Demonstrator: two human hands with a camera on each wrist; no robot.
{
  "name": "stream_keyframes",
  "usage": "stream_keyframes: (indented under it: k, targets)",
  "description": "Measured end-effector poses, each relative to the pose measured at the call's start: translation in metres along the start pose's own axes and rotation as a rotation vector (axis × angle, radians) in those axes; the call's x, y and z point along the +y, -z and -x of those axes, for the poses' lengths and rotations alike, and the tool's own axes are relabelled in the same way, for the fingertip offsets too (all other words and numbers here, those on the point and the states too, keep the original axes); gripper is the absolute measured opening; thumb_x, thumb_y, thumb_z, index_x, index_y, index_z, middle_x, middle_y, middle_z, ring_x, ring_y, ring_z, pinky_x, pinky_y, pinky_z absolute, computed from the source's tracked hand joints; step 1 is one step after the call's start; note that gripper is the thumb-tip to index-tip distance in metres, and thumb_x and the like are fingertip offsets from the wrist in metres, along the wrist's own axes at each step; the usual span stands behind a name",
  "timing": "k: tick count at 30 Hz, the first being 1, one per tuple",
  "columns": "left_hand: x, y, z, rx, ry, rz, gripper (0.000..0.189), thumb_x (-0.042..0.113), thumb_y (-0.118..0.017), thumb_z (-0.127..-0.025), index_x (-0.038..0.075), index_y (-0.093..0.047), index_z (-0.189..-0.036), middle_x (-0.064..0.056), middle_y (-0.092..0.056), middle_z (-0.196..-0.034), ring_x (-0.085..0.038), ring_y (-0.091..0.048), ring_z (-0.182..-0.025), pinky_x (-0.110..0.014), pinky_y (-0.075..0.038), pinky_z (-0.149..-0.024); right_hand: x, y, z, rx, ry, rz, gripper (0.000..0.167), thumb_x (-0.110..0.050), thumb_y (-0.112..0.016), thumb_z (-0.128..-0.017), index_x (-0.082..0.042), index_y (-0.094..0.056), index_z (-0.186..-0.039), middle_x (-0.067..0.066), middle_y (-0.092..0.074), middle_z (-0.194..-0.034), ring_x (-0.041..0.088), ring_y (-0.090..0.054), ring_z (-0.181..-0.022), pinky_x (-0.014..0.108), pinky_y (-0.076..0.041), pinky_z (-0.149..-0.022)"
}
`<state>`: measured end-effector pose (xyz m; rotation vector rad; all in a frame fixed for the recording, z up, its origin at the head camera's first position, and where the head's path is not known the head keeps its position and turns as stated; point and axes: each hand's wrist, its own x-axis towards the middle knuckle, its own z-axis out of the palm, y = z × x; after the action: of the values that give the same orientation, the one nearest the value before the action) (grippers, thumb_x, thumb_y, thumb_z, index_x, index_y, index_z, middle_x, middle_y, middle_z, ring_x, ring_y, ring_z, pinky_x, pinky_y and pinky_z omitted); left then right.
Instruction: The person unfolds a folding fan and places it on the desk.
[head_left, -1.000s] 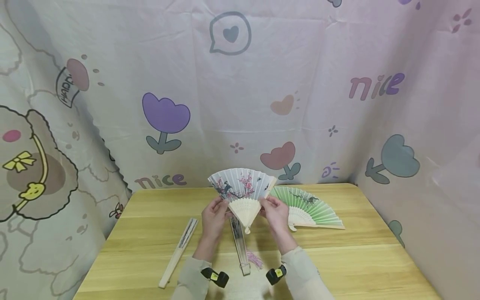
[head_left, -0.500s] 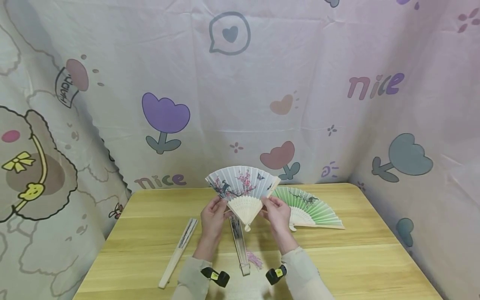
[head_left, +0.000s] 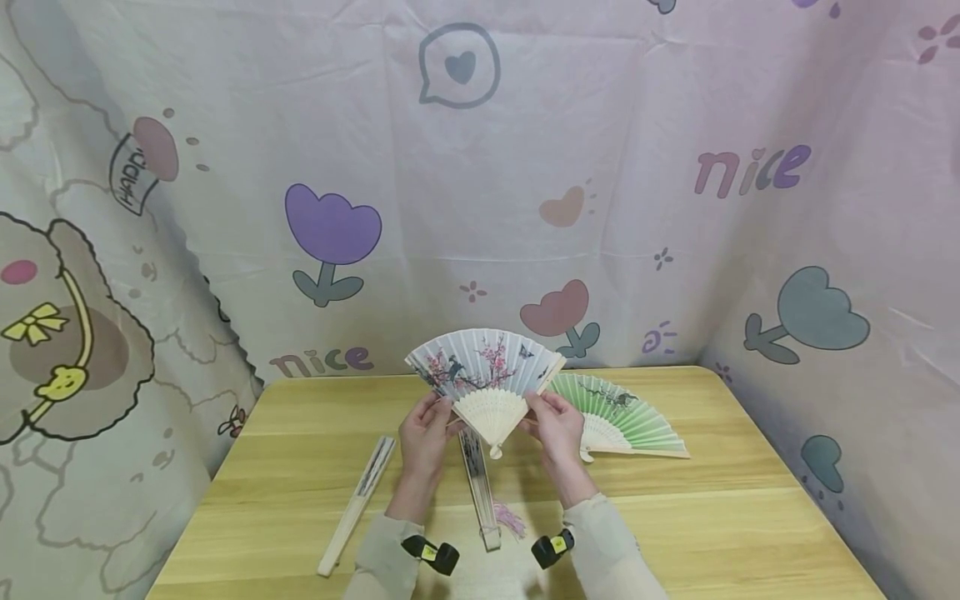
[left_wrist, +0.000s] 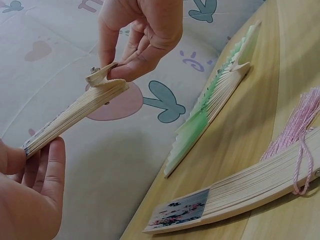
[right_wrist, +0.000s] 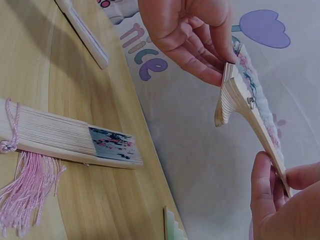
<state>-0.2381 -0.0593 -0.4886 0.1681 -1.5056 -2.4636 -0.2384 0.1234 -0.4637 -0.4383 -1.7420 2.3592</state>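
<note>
A folding fan [head_left: 480, 358], spread wide, is held up over the table with its pivot toward me. Its pale leaf carries pink blossoms and dark birds; the ribs are cream. My left hand [head_left: 426, 437] pinches its left edge between thumb and fingers. On the opposite edge, my right hand [head_left: 558, 433] pinches the end rib the same way. Both wrist views show the fan side-on with a hand at each edge. Under the hands lies a closed fan with a pink tassel [head_left: 508, 518], its ribs [left_wrist: 250, 187] folded together.
Another closed fan [head_left: 356, 504] lies slanted on the wooden table [head_left: 720, 533], left of the left arm. A spread green fan [head_left: 630, 421] lies behind the right hand. A patterned curtain [head_left: 465, 183] stands behind the table and at both sides.
Both hands keep hold of the fan and have moved slightly apart. The fan has opened wider and risen a little. The fans on the table have stayed put.
</note>
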Motion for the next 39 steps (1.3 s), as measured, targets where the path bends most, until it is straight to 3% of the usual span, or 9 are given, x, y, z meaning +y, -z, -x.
stream_keyframes:
  k: [18, 24, 27, 39]
  targets:
    - [-0.0008, 0.0048, 0.0007, 0.067, 0.002, 0.035, 0.035, 0.000, -0.060, -0.104, -0.015, -0.054, -0.136, -0.002, -0.072, -0.096, -0.012, -0.072, -0.080, -0.029, -0.069, -0.079, 0.0001, 0.0008, -0.0038, 0.018, 0.020, -0.089, 0.029, -0.004, -0.071, -0.099, 0.014, -0.063, -0.120, 0.001, -0.075, -0.080, 0.012, -0.070, -0.069, 0.029, -0.069, -0.068]
    - [-0.0004, 0.0064, 0.0009, 0.075, -0.013, 0.045, 0.034, 0.002, -0.061, -0.105, -0.015, -0.055, -0.134, -0.002, -0.072, -0.095, -0.012, -0.072, -0.079, -0.028, -0.069, -0.079, -0.0006, 0.0001, -0.0023, 0.019, 0.016, -0.124, 0.012, -0.004, -0.071, -0.099, 0.006, -0.064, -0.101, 0.000, -0.072, -0.075, 0.012, -0.070, -0.066, 0.026, -0.068, -0.065]
    - [-0.0005, 0.0067, 0.0009, 0.086, -0.018, 0.056, 0.033, 0.002, -0.062, -0.105, -0.013, -0.056, -0.133, -0.002, -0.072, -0.093, -0.012, -0.072, -0.079, -0.028, -0.069, -0.078, -0.0017, 0.0002, -0.0013, 0.020, 0.006, -0.140, 0.012, -0.003, -0.070, -0.099, 0.002, -0.062, -0.094, 0.000, -0.073, -0.074, 0.011, -0.070, -0.065, 0.025, -0.068, -0.066]
    - [0.0001, 0.0054, 0.0026, 0.132, -0.031, 0.076, 0.032, 0.004, -0.063, -0.104, -0.013, -0.057, -0.131, -0.001, -0.071, -0.091, -0.012, -0.073, -0.077, -0.027, -0.069, -0.078, 0.0010, 0.0008, -0.0026, 0.042, 0.005, -0.163, 0.013, -0.002, -0.068, -0.100, 0.009, -0.061, -0.101, 0.002, -0.074, -0.073, 0.011, -0.071, -0.065, 0.027, -0.069, -0.069]
